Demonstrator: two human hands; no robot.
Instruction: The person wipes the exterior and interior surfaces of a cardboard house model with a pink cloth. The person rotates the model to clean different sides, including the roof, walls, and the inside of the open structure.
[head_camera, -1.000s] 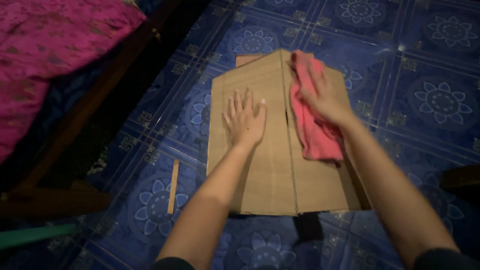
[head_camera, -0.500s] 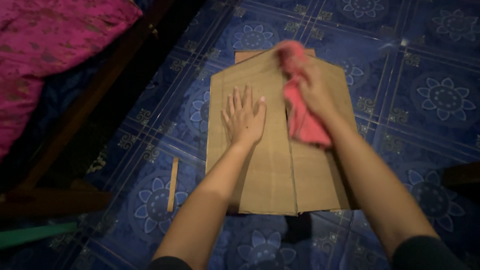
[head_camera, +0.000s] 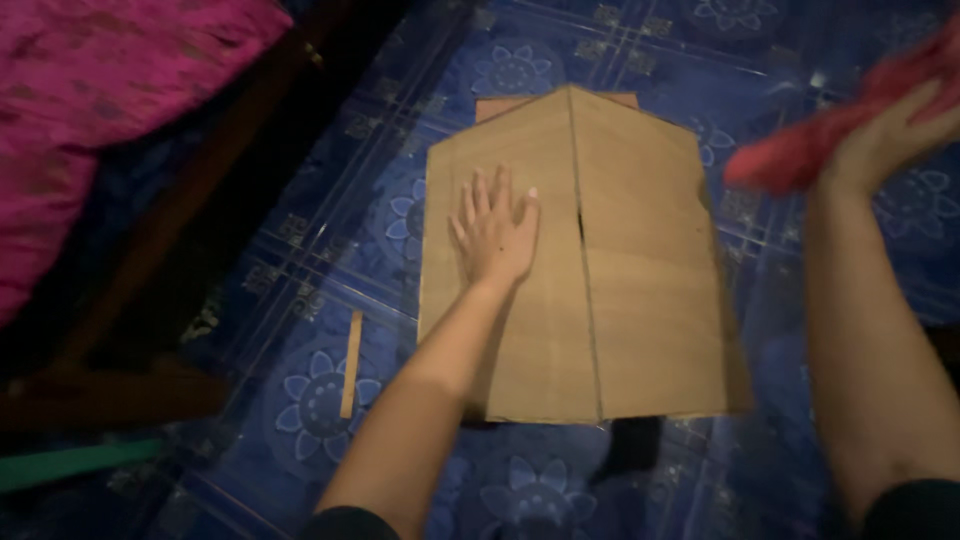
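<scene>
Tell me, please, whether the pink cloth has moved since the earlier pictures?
Yes. The pink cloth, held in the right hand, has left the cardboard box and swung off to its right, above the blue tiled floor.

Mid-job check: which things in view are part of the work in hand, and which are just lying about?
In use:
cardboard box, pressed flat under the left hand
red cloth, blurred, held by the right hand off to the box's side

Lying about:
thin wooden strip on the blue tiled floor
pink fabric
green bar
</scene>
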